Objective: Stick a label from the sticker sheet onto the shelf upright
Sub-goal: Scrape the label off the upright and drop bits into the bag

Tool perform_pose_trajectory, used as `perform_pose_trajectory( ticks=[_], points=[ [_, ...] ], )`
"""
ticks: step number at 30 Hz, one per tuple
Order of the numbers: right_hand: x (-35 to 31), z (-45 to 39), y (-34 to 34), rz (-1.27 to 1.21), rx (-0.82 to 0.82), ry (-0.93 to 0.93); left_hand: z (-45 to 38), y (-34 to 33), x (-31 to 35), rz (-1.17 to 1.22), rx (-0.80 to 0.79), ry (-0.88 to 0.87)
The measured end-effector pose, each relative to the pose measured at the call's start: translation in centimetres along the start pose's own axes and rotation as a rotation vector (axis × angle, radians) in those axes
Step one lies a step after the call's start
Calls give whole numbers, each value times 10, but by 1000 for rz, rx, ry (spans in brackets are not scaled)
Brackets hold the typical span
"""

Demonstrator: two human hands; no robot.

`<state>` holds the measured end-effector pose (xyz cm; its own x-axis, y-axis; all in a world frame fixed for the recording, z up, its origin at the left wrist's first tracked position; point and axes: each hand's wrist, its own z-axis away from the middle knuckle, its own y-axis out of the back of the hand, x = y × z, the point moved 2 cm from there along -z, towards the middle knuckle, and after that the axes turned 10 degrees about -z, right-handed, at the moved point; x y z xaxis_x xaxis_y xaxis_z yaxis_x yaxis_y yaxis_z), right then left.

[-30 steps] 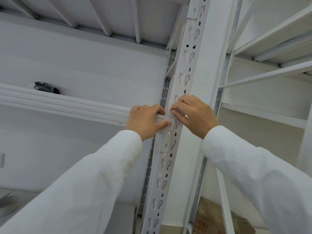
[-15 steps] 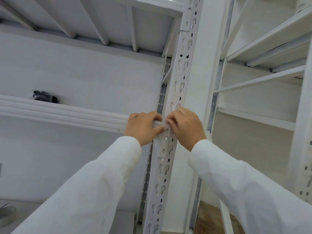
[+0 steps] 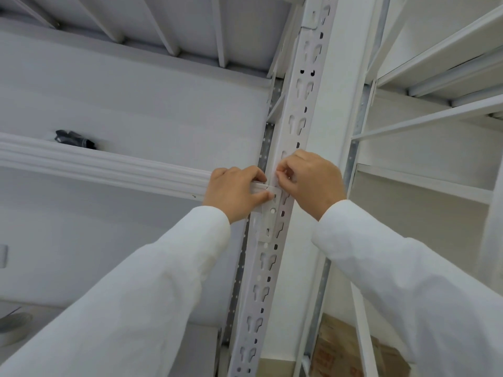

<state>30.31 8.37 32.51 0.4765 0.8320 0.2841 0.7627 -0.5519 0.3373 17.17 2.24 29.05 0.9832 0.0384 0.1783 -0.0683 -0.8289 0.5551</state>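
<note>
The white perforated shelf upright (image 3: 298, 104) runs up the middle of the head view. Both of my hands meet on it where the shelf beam (image 3: 109, 170) joins it. My left hand (image 3: 235, 193) pinches a narrow white strip, the sticker sheet (image 3: 260, 186), flat against the upright. My right hand (image 3: 315, 183) has its fingertips curled and pinched at the strip's right end, on a small white label (image 3: 280, 174) that touches the upright. The label is mostly hidden by my fingers.
A black object (image 3: 74, 138) lies on the shelf at the left. Down at the bottom right stands a cardboard box (image 3: 343, 349). A roll of tape (image 3: 13, 326) sits at the lower left. More white shelving (image 3: 435, 63) fills the right side.
Both hands stay at the same joint on the upright. My right fingers have curled tighter and shifted slightly up. The view has swayed.
</note>
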Motion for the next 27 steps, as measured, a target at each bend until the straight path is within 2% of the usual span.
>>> perform_pose_trajectory(
  ticks=[5,12,14,18,20,22,24,25,27],
  points=[
    [-6,-9,-1,166,-61,127,0,1,1,-1,-11,12],
    [-3,5,-8,199,-33,165,-1,-1,-1,-9,-4,5],
    [4,18,-9,96,-28,147,-1,-2,-2,-9,-1,-4],
    [15,33,-1,-163,4,-44,-2,-1,-1,-37,0,-10],
    [11,34,1,-248,10,-71,4,-1,-1,-54,22,-56],
    [-2,34,1,-333,16,-37,23,-1,-8,44,116,-134],
    [-27,33,-1,-426,4,34,59,-2,-29,214,176,-126],
    [-43,34,-4,-475,-22,70,81,-7,-46,250,152,-94],
    [-82,36,-18,-571,-110,156,128,-20,-88,200,-1,-22]
  ],
)
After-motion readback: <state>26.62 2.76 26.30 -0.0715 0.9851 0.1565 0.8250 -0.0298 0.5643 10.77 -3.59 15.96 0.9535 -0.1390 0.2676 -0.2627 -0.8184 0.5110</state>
